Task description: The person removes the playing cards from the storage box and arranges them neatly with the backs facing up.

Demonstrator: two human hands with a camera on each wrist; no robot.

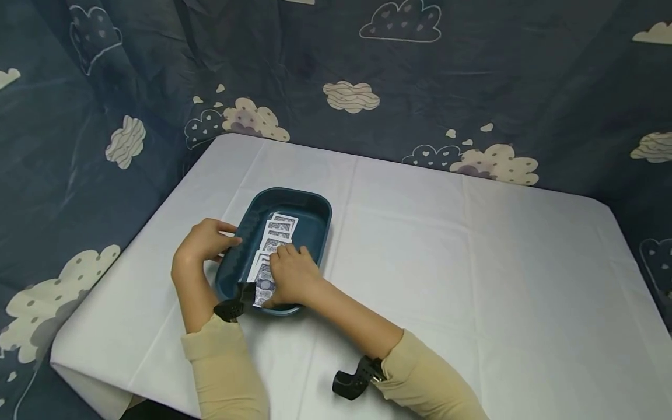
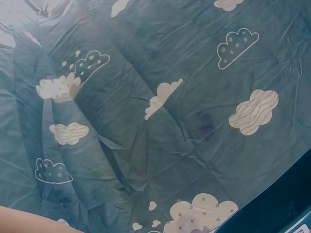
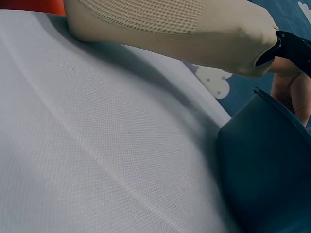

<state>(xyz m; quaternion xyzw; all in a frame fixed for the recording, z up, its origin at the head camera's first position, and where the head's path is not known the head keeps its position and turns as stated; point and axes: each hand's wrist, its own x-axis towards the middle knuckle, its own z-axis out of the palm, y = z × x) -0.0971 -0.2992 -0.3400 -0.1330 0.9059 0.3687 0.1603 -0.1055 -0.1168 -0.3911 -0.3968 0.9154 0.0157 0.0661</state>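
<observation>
You have one tray [image 1: 311,230] in front of you, dark blue and oblong with rounded corners, standing on the left part of the table under one white cloth [image 1: 420,262]. Inside it lies one overlapping row of playing cards [image 1: 277,233], patterned backs up, running lengthwise from the middle of the far half down to the near end. You can count at least five of them; the exact number cannot be told, because they overlap and one hand covers part of the row.

Both of your hands are at the tray. Your left hand [image 1: 207,239] is at its left side, grasping the wall, with fingers bent over the rim. Your right hand [image 1: 294,274] is inside the tray, over the nearer cards, its fingers bent and its thumb low beside the nearest card. Its fingertips are partly hidden, so you cannot tell whether they grasp a card or only touch the row.

You wear two pale beige sleeves, the left sleeve [image 1: 223,367] and the right sleeve [image 1: 436,379], and two black devices, the left device [image 1: 231,308] close to the tray's near left corner and the right device [image 1: 353,382] above the cloth. One dark blue curtain [image 1: 294,52] printed with many clouds hangs behind the table. The right wrist view also shows one red patch [image 3: 29,5] at its top left corner, too cropped to identify.
</observation>
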